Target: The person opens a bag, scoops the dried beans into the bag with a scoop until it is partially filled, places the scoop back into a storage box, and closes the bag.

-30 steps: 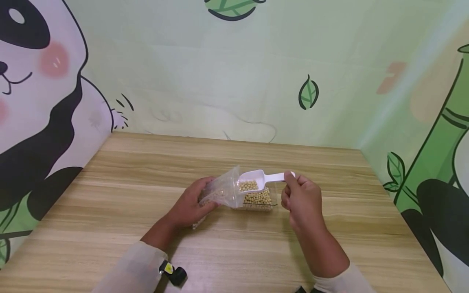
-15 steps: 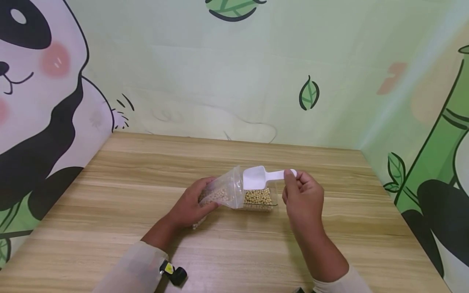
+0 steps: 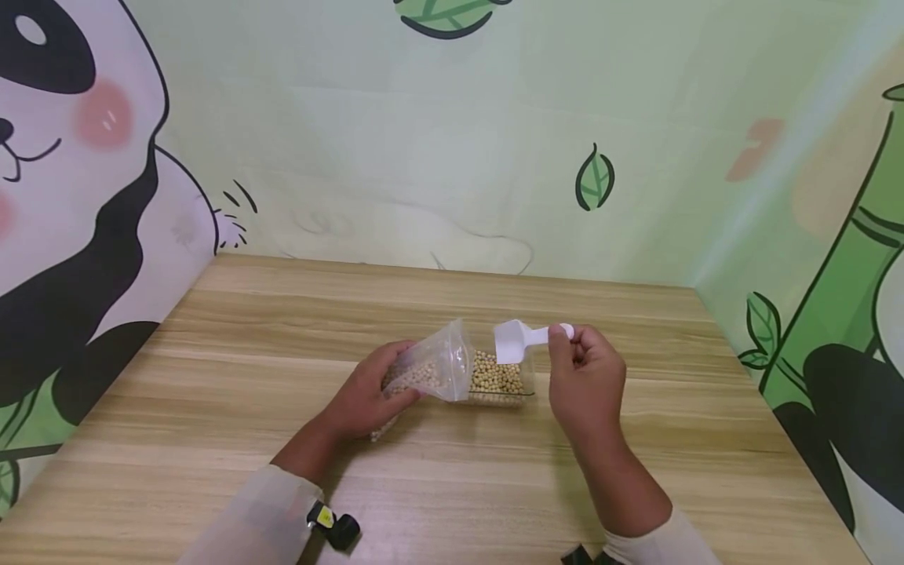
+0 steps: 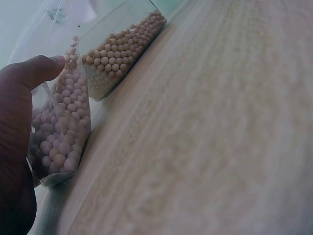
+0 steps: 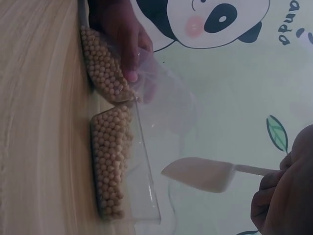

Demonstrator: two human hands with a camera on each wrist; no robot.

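My left hand (image 3: 372,395) grips a clear plastic bag (image 3: 446,357) by its side, fingers behind and thumb in front. Round pale-yellow soybeans (image 4: 66,117) fill its lower part, and its mouth leans right over a clear box (image 5: 155,205). That box, low and open-topped, also holds soybeans (image 3: 494,377). Between thumb and curled fingers, my right hand (image 3: 588,380) pinches the handle of a white scoop (image 3: 510,342). The scoop hangs above the box, apart from the bag, and no beans show in it. Part of the box is hidden behind the bag.
Both things stand on a wood-grain table (image 3: 452,486). A printed wall (image 3: 424,157) with pandas and leaves rises along its back and sides. A small black device (image 3: 335,530) is strapped to the left wrist.
A second ago the scoop held soybeans at the bag's mouth. It was turned over there, and its beans went into the bag. Since then it has moved right, over the box.
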